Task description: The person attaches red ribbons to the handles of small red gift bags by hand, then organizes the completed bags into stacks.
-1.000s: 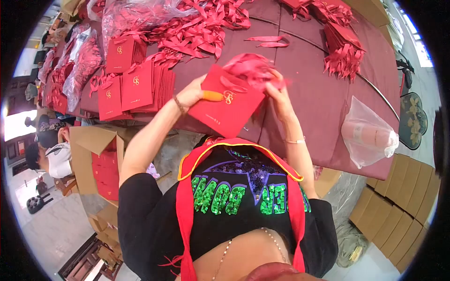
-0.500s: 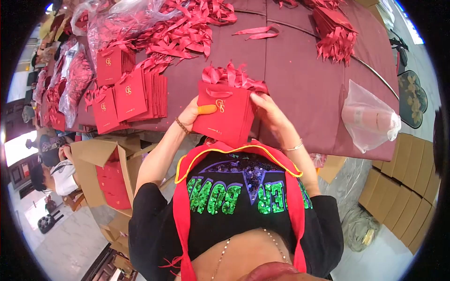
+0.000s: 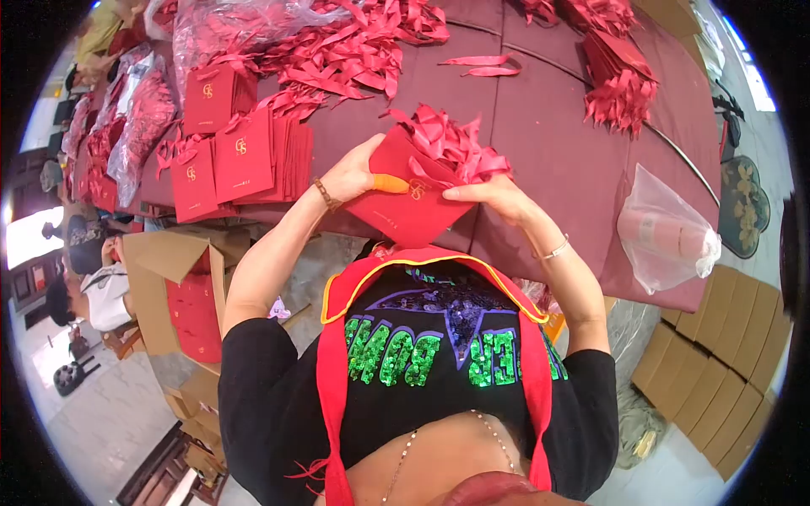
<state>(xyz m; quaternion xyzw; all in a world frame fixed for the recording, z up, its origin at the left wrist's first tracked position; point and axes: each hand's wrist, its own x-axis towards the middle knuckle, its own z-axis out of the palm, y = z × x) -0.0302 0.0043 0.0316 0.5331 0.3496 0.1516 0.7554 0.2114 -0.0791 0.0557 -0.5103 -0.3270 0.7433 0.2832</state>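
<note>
Both of my hands hold a stack of red paper bags (image 3: 409, 207) with gold lettering over the near edge of the table. The stack is tilted, one corner pointing down toward my chest, and its red ribbon handles (image 3: 451, 143) bunch out at the top. My left hand (image 3: 359, 175) grips the left side, its thumb, in an orange cover, lying across the front bag. On the right, my right hand (image 3: 498, 198) clasps the upper right corner, thumb on the front and the other fingers hidden behind the ribbons.
More red bags (image 3: 245, 156) stand at the left, below a heap of ribbons (image 3: 346, 59). Another bundle (image 3: 616, 72) lies at the back right. A plastic-wrapped roll (image 3: 666, 232) rests on the maroon table (image 3: 557, 169). An open carton (image 3: 156, 291) and a seated person (image 3: 105, 295) are lower left.
The bag stack has been turned and tilted, so its lower corner now points down. My left hand has moved up the side, and my right hand has shifted slightly right and down.
</note>
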